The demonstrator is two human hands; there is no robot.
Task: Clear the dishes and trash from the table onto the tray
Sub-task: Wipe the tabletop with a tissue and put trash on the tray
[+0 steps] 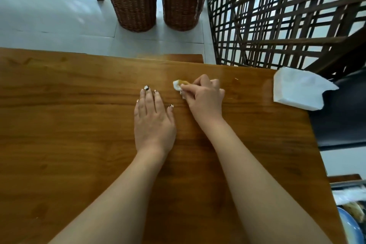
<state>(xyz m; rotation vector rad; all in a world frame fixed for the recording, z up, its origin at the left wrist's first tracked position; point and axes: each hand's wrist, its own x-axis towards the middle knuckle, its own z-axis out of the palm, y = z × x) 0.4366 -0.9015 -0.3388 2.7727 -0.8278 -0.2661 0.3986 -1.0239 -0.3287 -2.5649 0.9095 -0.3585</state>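
1. Wooden table point(79, 125) is filling most of the view; its varnished top is shining, with glare lying toward its far right part
2. Beyond the table's far edge, pale tiled floor point(49, 10) is showing; two tall wicker baskets point(132, 0) point(182, 0) are standing on it side by side
3. Past the table's far right corner, a dark lattice screen point(277, 16) is rising
4. On the table's far right corner, a white tissue pack point(297, 89) is lying, partly overhanging the right edge, with one sheet sticking out
5. Just off the table's right edge, a dark chair seat point(340, 117) is sitting
6. Off the table's near right corner, a tray point(346, 184) is peeking in, mostly cut off by the frame; white wrapping point(348, 196) and a blue dish point(350, 226) are showing there
7. Left hand point(153, 123) is lying flat, palm down, near the table's middle; fingers are straight, pointing at the far edge, gripping nothing; painted nails are showing
8. Right hand point(206, 97) is working a little closer to the table's far edge; its fingers are curling round a crumpled tissue point(177, 85), pressing it onto the wood
9. The tissue, white with an orange-brown stain, is poking out past the fingertips and touching the table top
10. Both bare forearms are reaching in from the table's near edge
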